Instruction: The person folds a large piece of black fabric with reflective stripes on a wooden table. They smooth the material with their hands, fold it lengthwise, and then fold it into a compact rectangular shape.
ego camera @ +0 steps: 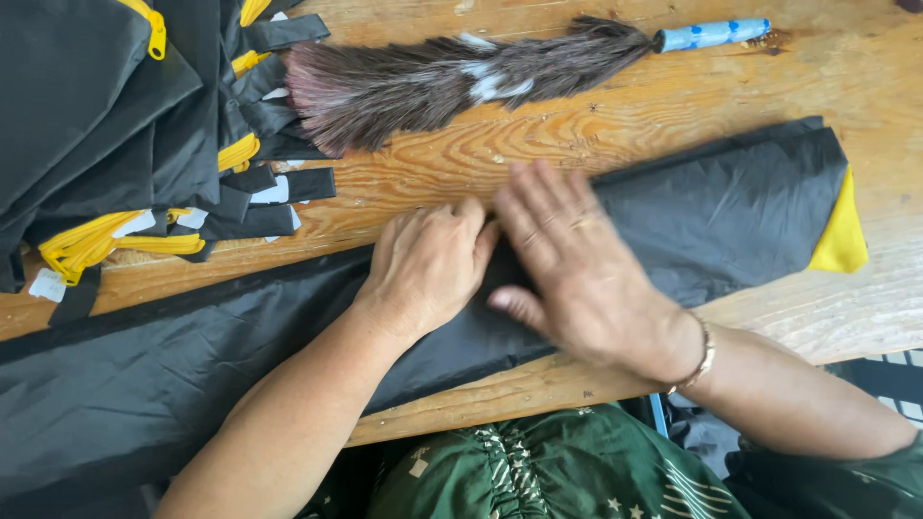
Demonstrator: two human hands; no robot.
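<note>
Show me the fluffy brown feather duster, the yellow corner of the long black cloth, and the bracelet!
Fluffy brown feather duster point(452, 82): head view, middle of its feathers.
Yellow corner of the long black cloth point(842, 235): head view, middle of the yellow patch.
Bracelet point(704, 358): head view, band on the right wrist.

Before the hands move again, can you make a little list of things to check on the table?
1. Left hand flat on the long black fabric piece: ok.
2. Right hand pressing the same fabric: ok, though it looks blurred.
3. Fabric fully on the wooden table: not ok, its near edge hangs over the front.
4. Feather duster clear of the fabric: ok, it lies apart, further back.
5. Stack of black pieces with yellow zippers clear of the hands: ok.
6. Yellow end neatly folded: cannot tell.
</note>
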